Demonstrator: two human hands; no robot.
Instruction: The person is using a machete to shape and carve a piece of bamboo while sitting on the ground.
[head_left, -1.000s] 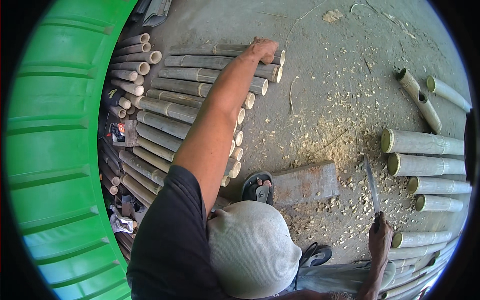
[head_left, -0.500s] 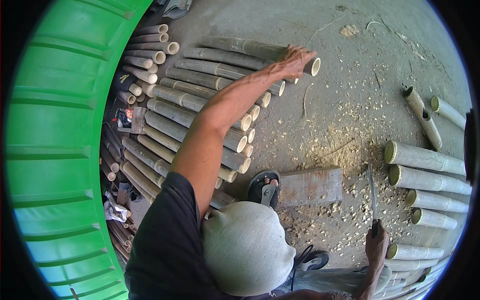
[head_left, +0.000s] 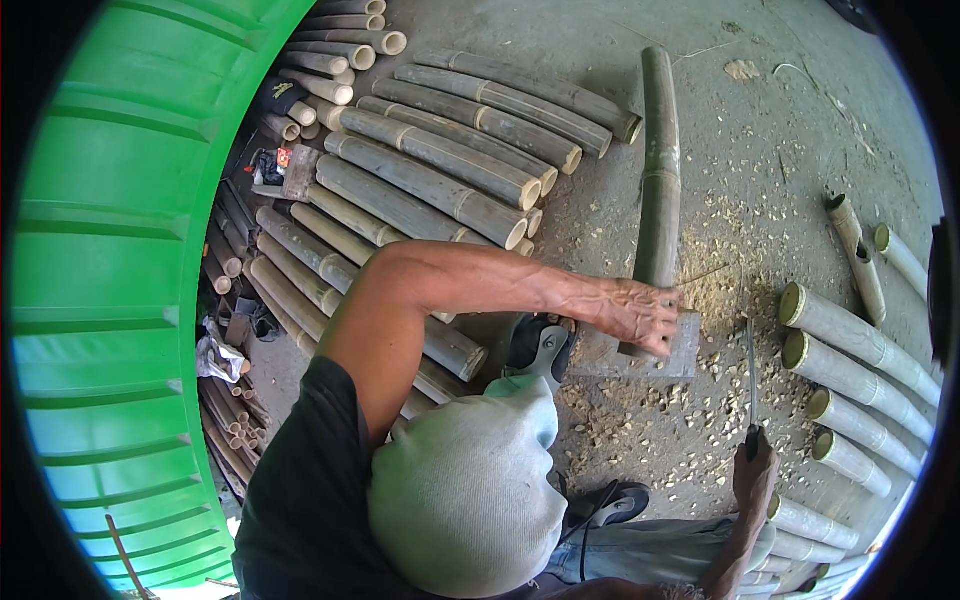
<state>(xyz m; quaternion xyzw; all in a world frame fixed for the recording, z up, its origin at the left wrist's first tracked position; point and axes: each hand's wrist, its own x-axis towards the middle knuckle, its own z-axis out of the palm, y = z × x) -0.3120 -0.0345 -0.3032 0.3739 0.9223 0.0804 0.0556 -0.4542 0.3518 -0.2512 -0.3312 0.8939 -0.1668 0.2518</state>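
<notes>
Bare floor (head_left: 800, 130) lay open beyond the block (head_left: 640, 355), strewn only with chips. The pole (head_left: 658, 170) stood on the block and cut that space in two. A bamboo stack (head_left: 440, 170) closed the left side, and cut pieces (head_left: 850, 360) lined the right. Between them, the knife (head_left: 750, 375) stood upright over the chips.
</notes>
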